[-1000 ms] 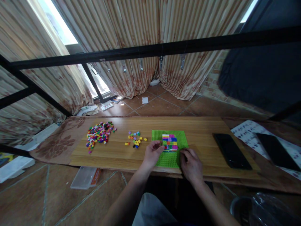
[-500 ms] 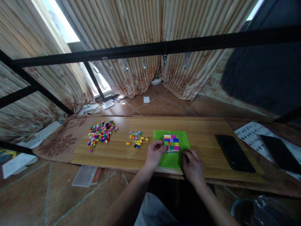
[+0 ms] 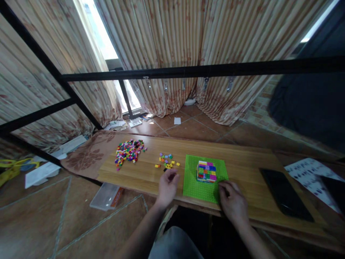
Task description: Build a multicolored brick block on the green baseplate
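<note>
A green studded baseplate [image 3: 201,192] lies on the wooden table. On it stands a low block of multicoloured toy bricks [image 3: 207,172], built several layers high. My left hand [image 3: 167,187] is off the plate's left side, fingers loosely curled with thumb and forefinger apart, nothing visible between them. Just beyond its fingertips lies a small scatter of loose bricks [image 3: 168,165], many of them yellow. My right hand [image 3: 234,201] rests at the plate's right edge, fingers curled and pressed together. Whatever its fingertips may hold is hidden.
A large heap of mixed bricks [image 3: 129,151] lies on the table's left part. A black tablet-like slab [image 3: 285,194] is at the right, beside a printed sheet [image 3: 309,176]. Below the front edge sits a clear plastic box [image 3: 105,196]. A black metal bar [image 3: 172,73] crosses beyond the table.
My left hand has left the brick block and moved left toward the small scatter of bricks. My right hand stays at the plate's right edge. The view has shifted and tilted.
</note>
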{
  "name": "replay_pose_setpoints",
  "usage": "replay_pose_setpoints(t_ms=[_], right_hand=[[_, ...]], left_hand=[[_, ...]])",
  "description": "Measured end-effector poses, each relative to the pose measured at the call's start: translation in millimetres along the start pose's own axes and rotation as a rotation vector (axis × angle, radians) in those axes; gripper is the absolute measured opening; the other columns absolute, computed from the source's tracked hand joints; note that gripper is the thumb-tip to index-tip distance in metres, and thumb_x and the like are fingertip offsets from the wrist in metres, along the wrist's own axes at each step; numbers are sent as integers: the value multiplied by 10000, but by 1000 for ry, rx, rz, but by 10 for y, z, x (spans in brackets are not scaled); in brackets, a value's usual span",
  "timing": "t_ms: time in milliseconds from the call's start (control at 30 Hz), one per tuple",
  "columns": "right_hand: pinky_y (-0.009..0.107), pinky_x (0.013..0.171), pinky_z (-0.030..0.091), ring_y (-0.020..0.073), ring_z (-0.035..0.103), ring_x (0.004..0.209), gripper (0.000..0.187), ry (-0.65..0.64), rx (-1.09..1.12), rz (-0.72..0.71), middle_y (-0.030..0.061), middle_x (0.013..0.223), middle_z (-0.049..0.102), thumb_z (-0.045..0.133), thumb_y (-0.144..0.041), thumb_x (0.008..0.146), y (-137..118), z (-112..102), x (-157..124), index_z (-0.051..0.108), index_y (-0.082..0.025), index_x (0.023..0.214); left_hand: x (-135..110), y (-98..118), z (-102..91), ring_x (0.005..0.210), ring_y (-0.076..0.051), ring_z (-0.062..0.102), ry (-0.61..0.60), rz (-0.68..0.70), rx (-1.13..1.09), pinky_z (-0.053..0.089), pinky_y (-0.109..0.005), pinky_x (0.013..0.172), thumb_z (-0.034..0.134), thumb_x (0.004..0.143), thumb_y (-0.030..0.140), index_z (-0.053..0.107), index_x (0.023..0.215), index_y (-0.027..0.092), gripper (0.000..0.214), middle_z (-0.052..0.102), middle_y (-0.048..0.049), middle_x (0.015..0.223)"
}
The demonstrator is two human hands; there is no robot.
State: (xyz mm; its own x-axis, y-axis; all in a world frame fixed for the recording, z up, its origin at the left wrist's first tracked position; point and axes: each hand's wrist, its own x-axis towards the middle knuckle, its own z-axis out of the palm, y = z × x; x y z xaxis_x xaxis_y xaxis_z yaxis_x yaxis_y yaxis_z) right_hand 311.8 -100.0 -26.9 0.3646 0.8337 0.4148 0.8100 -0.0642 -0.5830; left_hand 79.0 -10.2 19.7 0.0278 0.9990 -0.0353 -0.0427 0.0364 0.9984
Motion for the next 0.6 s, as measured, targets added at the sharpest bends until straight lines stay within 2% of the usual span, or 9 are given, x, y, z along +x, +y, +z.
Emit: replay_pose_setpoints(t_ms=[67, 133, 200, 267, 333, 400, 500, 600], right_hand=[[372, 796, 499, 218, 620, 882, 244, 2, 15, -6, 82, 984, 642, 451, -333, 890, 14, -36, 12, 657, -202, 901], [385, 816, 500, 222, 622, 891, 229, 33, 26, -43, 81, 985, 641, 463, -325, 892, -28, -79, 8, 656, -205, 919], [395, 864, 493, 221, 619, 925, 204, 75, 49, -127, 79, 1013, 639, 480, -300, 895, -168, -109, -24, 654, -215, 959], [388, 924, 477, 212, 607, 985, 193, 69, 94, -248, 73, 1067, 634, 504, -248, 896, -412, -94, -77, 643, -230, 1027], [363, 925, 482, 202, 597, 1024, 230, 1, 136, -353, 66, 1102, 627, 502, -196, 898, -716, -6, -126, 625, -248, 1084], [345, 913, 493, 195, 592, 1031, 269, -123, 163, -408, 61, 1114, 623, 474, -171, 906, -1006, 155, -134, 611, -253, 1121], [373, 911, 490, 220, 581, 1030, 313, -157, 125, -320, 86, 1092, 622, 418, -112, 891, -1290, 476, -16, 606, -215, 1118], [395, 923, 464, 254, 552, 1043, 395, -153, -2, -259, 133, 1070, 613, 380, -9, 822, -1382, 787, 231, 587, -148, 1128]], left_hand=[[134, 21, -336, 797, -148, 607, 72, 57, 87, 451, -256, 763, 670, 705, 293, 654, 841, 161, 189, 666, -43, 831], [303, 32, -657, 772, -157, 613, 102, 88, 240, 462, -272, 749, 626, 737, 291, 647, 876, 163, 191, 667, -43, 813], [488, 34, -910, 734, -171, 609, 136, 149, 483, 473, -295, 723, 576, 759, 254, 647, 928, 158, 207, 661, -48, 796], [681, 22, -1064, 823, -204, 622, 146, 252, 710, 484, -336, 780, 514, 781, 192, 643, 960, 151, 225, 664, -82, 873], [882, -8, -1124, 923, -231, 619, 121, 346, 869, 485, -372, 840, 445, 812, 148, 634, 993, 150, 262, 651, -115, 978], [1078, -54, -1120, 998, -242, 605, 83, 416, 975, 481, -389, 880, 401, 832, 117, 622, 1025, 151, 295, 623, -135, 1070], [1319, -134, -1076, 1059, -244, 573, 13, 497, 1075, 465, -385, 921, 398, 833, 90, 613, 1031, 139, 296, 595, -150, 1114], [1441, -188, -1048, 1016, -225, 567, 0, 541, 1110, 470, -369, 906, 398, 835, 84, 614, 999, 141, 277, 598, -141, 1078]])
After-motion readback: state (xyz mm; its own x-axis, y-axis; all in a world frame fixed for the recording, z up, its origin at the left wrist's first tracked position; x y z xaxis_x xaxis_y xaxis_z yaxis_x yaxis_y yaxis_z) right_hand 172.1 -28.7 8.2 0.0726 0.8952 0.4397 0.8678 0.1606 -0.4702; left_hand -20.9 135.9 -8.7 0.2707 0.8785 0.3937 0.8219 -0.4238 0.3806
